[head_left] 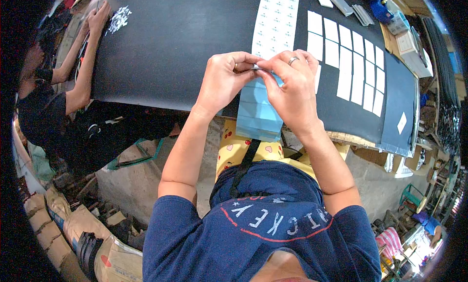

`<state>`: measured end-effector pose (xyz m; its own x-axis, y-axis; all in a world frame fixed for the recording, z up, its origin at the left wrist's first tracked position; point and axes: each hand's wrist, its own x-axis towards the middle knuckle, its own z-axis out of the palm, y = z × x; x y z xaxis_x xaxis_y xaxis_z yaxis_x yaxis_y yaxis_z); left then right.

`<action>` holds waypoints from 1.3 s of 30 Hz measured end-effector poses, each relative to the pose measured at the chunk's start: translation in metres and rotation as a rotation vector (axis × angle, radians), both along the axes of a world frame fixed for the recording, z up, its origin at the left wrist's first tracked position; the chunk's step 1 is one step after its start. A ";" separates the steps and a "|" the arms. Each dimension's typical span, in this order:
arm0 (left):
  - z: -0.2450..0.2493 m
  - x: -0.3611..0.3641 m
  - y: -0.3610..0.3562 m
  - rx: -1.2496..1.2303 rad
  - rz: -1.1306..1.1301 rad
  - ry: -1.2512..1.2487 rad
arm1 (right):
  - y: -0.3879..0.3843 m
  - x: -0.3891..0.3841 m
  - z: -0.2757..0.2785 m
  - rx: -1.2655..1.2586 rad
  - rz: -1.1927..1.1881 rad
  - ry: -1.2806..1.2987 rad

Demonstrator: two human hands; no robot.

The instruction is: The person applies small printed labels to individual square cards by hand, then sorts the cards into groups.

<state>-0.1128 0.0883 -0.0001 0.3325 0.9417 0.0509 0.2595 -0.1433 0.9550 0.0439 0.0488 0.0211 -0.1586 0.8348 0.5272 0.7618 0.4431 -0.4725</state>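
Fingers of left hand (218, 83) and right hand (298, 89) meet, and from my far place I see both grips narrow, pinching a small whitish piece (256, 67) between them. It lies at the fingertips, equally near to each hand; its long axis is covered, so I cannot tell it. Below the piece, a translucent blue plastic strip (259, 111) runs lengthwise toward the body, past the edge of the black bench (161, 48). A long white printed sheet (276, 21) extends away, beyond the hands.
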 end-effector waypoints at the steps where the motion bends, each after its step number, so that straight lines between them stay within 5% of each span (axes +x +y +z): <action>1: 0.000 0.000 0.000 -0.008 -0.007 -0.008 | 0.000 0.000 0.000 0.002 -0.001 -0.004; 39: 0.008 -0.001 0.001 -0.189 -0.019 -0.043 | -0.017 0.012 -0.003 0.085 -0.065 -0.083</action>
